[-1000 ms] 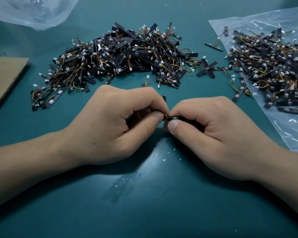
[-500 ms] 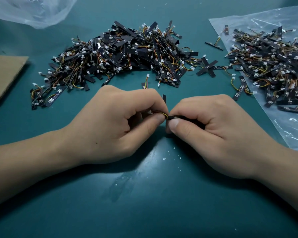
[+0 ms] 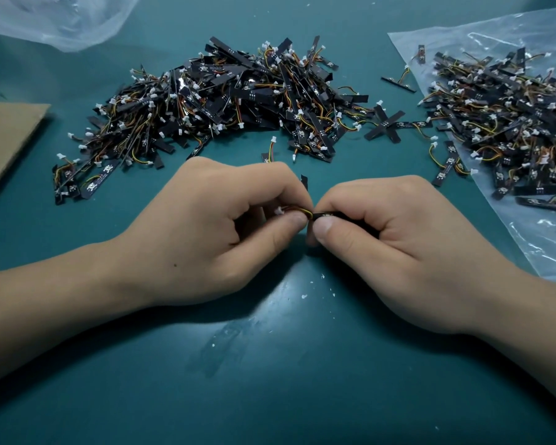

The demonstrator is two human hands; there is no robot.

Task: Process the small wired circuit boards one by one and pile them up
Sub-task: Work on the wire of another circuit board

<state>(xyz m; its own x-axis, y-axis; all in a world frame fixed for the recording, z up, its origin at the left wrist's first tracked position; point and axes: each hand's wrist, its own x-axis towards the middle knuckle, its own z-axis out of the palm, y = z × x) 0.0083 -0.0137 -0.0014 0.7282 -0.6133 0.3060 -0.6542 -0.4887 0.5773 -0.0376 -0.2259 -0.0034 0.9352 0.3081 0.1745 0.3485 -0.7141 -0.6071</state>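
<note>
Both hands meet at the middle of the teal table. My left hand (image 3: 225, 232) pinches the yellow-orange wires and white connector (image 3: 294, 211) of one small black circuit board. My right hand (image 3: 395, 245) pinches the black board itself (image 3: 329, 215), which is mostly hidden under its fingers. Behind the hands lies a big pile of black wired boards (image 3: 225, 101). A second pile (image 3: 507, 123) lies on a clear plastic sheet at the right.
A few loose boards (image 3: 384, 126) lie between the two piles. A cardboard piece (image 3: 4, 136) sits at the left edge, a crumpled clear bag (image 3: 61, 17) at the top left. Small white flecks (image 3: 304, 296) dot the table below the hands.
The hands stay together in the same place. The left fingers have shifted slightly along the wires, and the white connector now shows under the left forefinger.
</note>
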